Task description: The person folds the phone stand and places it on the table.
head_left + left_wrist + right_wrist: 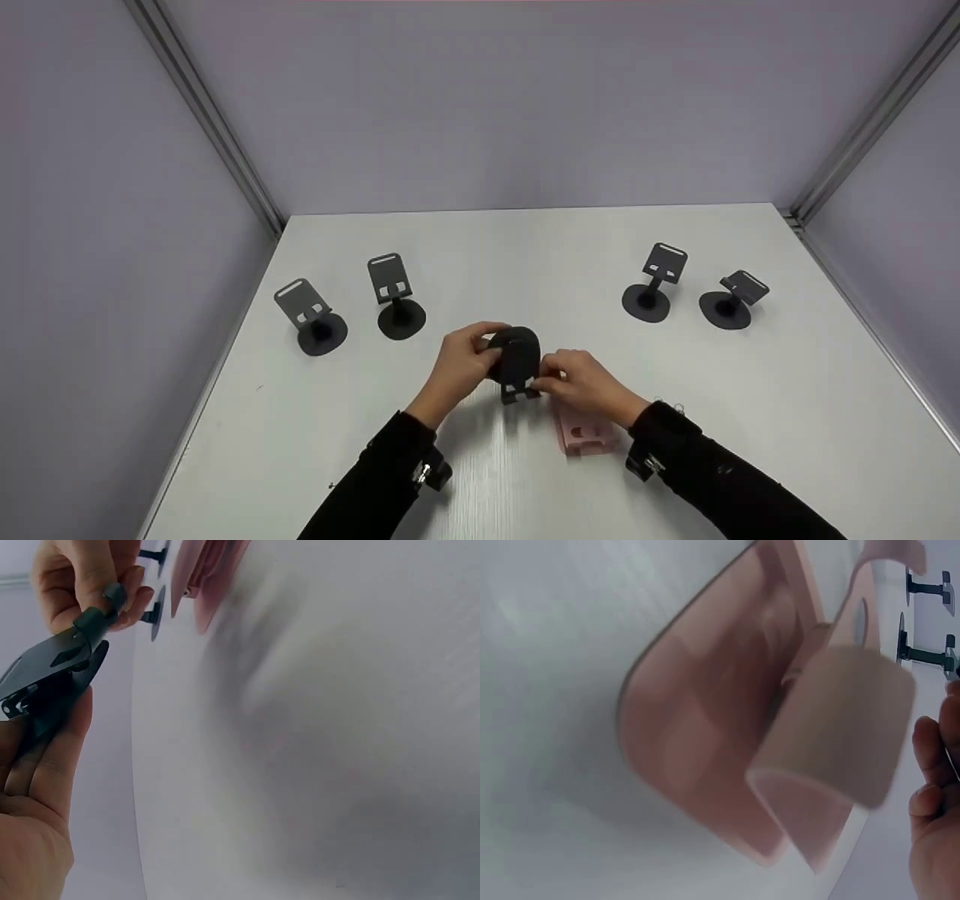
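Above the table, my left hand (459, 366) grips a black phone stand (519, 358) that is folded, its plate lying close to the round base. In the left wrist view the fingers of that hand support the folded stand (56, 664) from below, and the thumb is partly cut off. My right hand (581, 381) pinches the lipped lower edge of the same stand between thumb and fingers. Under the right hand, a pink phone stand (586, 435) sits on the table, partly covered in the head view. The right wrist view has it large and close, with base (697, 720) and curved lip showing.
Two unfolded black phone stands, one at far left (321, 334) and one beside it (390, 281), stand on the white table (517, 255). Two more, a taller one (664, 262) and a lower one (725, 310), stand at the right. Pale panels (480, 105) enclose the table.
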Tool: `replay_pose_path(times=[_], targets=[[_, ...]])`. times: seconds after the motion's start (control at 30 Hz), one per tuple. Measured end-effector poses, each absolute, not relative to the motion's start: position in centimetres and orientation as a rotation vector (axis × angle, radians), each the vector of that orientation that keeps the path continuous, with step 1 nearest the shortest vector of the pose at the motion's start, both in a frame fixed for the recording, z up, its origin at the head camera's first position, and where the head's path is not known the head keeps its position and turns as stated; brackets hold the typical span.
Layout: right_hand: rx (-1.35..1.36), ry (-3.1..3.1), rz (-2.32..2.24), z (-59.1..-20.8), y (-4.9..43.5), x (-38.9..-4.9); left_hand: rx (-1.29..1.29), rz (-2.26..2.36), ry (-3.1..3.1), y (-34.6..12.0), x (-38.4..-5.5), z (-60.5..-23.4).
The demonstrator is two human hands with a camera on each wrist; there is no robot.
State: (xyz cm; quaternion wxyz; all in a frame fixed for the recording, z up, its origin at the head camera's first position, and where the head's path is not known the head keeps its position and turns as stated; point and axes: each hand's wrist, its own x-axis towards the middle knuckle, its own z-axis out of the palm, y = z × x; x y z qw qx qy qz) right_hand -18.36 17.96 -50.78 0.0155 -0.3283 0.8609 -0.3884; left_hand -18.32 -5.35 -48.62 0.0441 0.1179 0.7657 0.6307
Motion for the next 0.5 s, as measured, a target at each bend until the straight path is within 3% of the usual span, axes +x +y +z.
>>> replay_pose_path(times=[0.5], targets=[[-1.172, 2.814, -1.161, -50.5, 19.9, -19.0, 0.103, 1.846, 2.18, -6.3, -17.1, -50.5]])
